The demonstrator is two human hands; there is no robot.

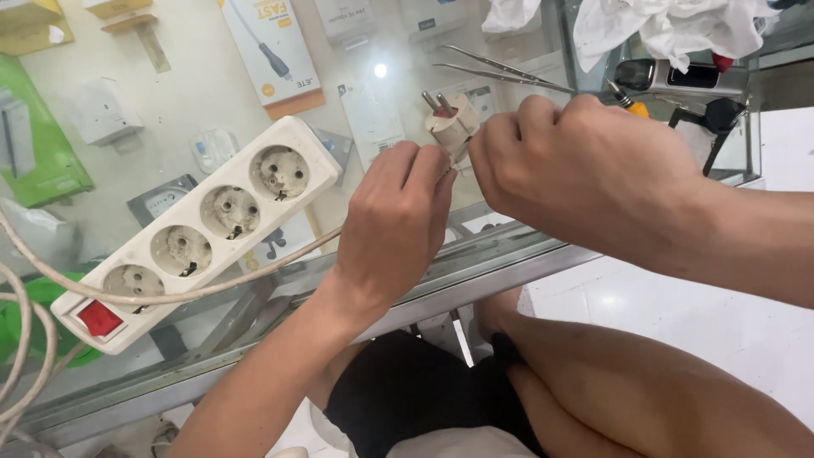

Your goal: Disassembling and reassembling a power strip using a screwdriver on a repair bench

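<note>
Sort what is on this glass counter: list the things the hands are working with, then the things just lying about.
In hand:
- beige round two-pin plug, pinched by left hand and right hand
- beige cable running from it
- white four-socket power strip with red switch

Lying about:
- metal tweezers
- yellow-handled screwdriver
- crumpled white cloth

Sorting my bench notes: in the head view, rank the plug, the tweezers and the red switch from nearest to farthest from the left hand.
1. Plug: at the left hand's fingertips.
2. Tweezers: above, on the glass top.
3. Red switch: far left, on the power strip's end.
</note>
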